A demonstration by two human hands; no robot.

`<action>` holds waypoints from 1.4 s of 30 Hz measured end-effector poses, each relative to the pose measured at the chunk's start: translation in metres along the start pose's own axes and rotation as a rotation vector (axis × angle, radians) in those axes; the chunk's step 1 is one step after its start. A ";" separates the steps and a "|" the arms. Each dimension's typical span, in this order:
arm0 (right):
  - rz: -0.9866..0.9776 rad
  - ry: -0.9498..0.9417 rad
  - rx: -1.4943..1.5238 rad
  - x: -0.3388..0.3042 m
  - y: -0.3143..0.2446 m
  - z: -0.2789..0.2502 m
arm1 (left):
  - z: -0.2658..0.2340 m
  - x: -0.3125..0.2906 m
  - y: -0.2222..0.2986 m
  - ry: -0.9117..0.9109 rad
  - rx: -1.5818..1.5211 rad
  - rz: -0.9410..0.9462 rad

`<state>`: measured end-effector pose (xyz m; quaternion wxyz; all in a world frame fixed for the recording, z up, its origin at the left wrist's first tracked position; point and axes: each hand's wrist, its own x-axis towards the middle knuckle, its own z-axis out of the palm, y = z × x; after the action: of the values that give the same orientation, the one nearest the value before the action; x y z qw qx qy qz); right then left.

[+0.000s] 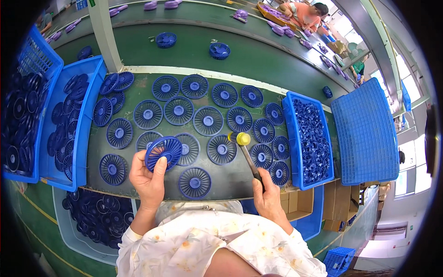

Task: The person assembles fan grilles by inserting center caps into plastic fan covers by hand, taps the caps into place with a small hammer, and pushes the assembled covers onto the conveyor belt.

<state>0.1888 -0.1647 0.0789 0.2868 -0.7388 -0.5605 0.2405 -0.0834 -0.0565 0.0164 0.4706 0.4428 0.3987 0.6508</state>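
Observation:
My left hand (148,180) grips a round dark blue fan guard (170,147) by its rim, tilted and raised over the near part of the green worktable (152,183). In my right hand (270,197) is a mallet (243,138) with a yellow head and a dark grip, its head to the right of the held guard. Whether that head touches anything below is hard to tell. Several more fan guards (207,121) lie spread over the table, hub in the centre and ribs outward. One guard (194,182) lies between my hands near the table edge.
At the right stands a blue bin (287,134) of small blue plastic parts, beside an upright blue crate (364,131). Blue crates (82,173) of guards flank the left, with a pale tub (62,221) below. Behind a white ledge runs a green conveyor (189,53); a person (302,16) sits beyond.

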 end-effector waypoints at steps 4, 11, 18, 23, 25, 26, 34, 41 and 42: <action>0.069 -0.124 -0.236 0.003 0.034 0.011 | 0.001 -0.001 0.000 -0.008 -0.022 0.001; -0.366 -0.235 0.137 -0.019 0.004 0.000 | -0.002 -0.006 0.007 0.015 -0.033 0.027; -0.077 -0.496 -0.215 -0.015 0.012 0.005 | -0.008 -0.012 0.014 0.039 -0.007 0.059; -0.212 -0.321 -0.104 -0.023 0.013 0.010 | -0.009 -0.023 0.008 0.023 0.026 0.076; -0.217 -0.316 -0.208 -0.027 0.027 0.013 | -0.008 -0.028 0.006 -0.007 0.074 0.115; -0.225 -0.317 -0.315 -0.028 0.035 0.012 | -0.010 -0.033 0.004 -0.025 0.168 0.166; -0.044 0.067 -0.433 -0.041 0.080 -0.022 | 0.004 -0.041 -0.010 -0.660 0.650 0.625; 0.034 0.094 -0.058 -0.045 0.046 -0.010 | 0.037 -0.035 -0.010 -0.892 0.767 0.474; -0.035 0.107 -0.059 -0.049 0.041 -0.009 | 0.034 -0.033 -0.008 -0.923 0.768 0.458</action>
<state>0.2100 -0.2219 0.0586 0.2988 -0.7487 -0.5639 0.1791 -0.0430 -0.0833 0.0121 0.2508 0.8883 0.2549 0.2882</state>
